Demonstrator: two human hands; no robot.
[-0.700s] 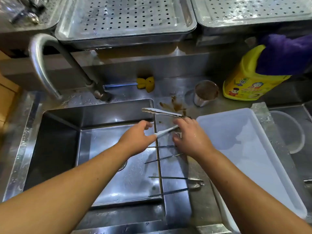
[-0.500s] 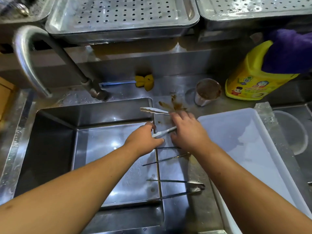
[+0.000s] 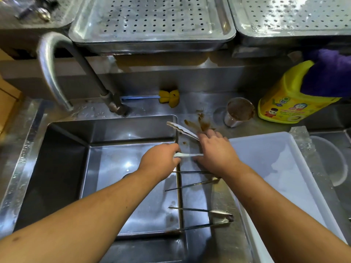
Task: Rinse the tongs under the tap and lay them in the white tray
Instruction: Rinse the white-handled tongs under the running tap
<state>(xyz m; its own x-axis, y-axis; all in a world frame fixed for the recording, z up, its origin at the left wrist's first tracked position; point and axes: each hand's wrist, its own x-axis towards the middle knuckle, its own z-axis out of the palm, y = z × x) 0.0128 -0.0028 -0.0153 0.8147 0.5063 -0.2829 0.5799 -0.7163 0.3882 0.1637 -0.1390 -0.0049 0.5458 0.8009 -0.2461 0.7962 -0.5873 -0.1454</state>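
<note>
From the head view, the white tongs (image 3: 183, 130) were spread wide open above the right rim of the sink (image 3: 57, 168), over the strip of desk (image 3: 195, 188) between the sink and the white tray (image 3: 284, 138). Their upper arm pointed back towards a brown spill (image 3: 203, 124); their lower arm ran level towards the basin. Both arms looked pale and flat, the upper one scalloped along its edge.

The right hand (image 3: 216, 150) had its grip clenched on the hinged end. The left hand (image 3: 161, 161) pinched the tip of the lower arm.

The tap (image 3: 47, 73) arched over the basin's far left corner, well apart from the tongs, with the basin open beneath it. Nearer the person, a thin steel pair (image 3: 191, 184) and a broader steel pair (image 3: 209, 218) lay across the same rim. The tray sat just beside the right wrist.
</note>
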